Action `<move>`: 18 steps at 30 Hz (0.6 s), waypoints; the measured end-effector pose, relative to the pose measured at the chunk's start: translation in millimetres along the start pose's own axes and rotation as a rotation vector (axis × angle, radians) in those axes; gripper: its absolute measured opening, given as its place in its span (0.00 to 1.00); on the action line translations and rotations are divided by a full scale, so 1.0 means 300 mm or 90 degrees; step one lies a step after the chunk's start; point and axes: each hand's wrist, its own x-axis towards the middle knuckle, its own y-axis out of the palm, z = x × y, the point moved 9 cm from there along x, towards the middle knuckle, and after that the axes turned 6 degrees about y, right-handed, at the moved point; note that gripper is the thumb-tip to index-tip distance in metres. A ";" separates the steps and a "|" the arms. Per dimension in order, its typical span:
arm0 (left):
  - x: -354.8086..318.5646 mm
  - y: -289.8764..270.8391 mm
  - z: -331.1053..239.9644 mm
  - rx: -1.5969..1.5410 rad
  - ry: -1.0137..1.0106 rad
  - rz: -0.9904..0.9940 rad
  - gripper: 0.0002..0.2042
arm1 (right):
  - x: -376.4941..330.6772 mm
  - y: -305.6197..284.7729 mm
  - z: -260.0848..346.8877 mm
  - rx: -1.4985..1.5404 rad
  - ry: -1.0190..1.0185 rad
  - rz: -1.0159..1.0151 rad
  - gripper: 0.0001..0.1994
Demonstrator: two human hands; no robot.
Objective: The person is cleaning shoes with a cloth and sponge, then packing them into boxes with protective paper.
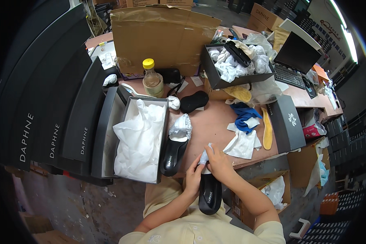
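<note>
At the table's front edge I hold a black-soled slide sandal (pixel 210 196), its heel toward me. Its pale upper end is partly hidden by my fingers. My left hand (pixel 193 179) is closed around the left side of that upper. My right hand (pixel 220 166) pinches the pale material at the front; whether this is strap or paper I cannot tell. The matching slide sandal (pixel 173 156), with a crinkled whitish upper, lies to the left. Beside it stands an open shoe box (pixel 163 140) lined with white tissue paper (pixel 138 140).
Tall stacked black boxes (pixel 44 93) stand at left. Behind are a cardboard sheet (pixel 162 38), a yellow-capped bottle (pixel 152 81) and a black box of crumpled paper (pixel 232 83). A blue cloth (pixel 246 118), white cloth (pixel 242 143) and yellow insole (pixel 267 129) lie at right.
</note>
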 end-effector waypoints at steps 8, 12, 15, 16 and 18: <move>0.104 0.157 -0.029 -0.027 -0.031 0.111 0.30 | 0.212 -0.111 -0.144 -0.100 0.009 -0.153 0.28; -0.007 0.212 -0.214 0.418 0.308 0.247 0.33 | 0.346 -0.060 -0.321 -0.079 0.002 -0.044 0.29; -0.150 0.145 -0.449 0.536 0.433 0.256 0.25 | 0.437 -0.079 -0.186 -0.150 -0.026 0.049 0.25; -0.188 0.108 -0.526 0.578 0.480 0.225 0.21 | 0.489 -0.118 -0.120 -0.062 -0.083 -0.042 0.25; -0.239 0.022 -0.648 0.682 0.630 0.130 0.16 | 0.583 -0.145 -0.008 0.106 -0.145 -0.123 0.25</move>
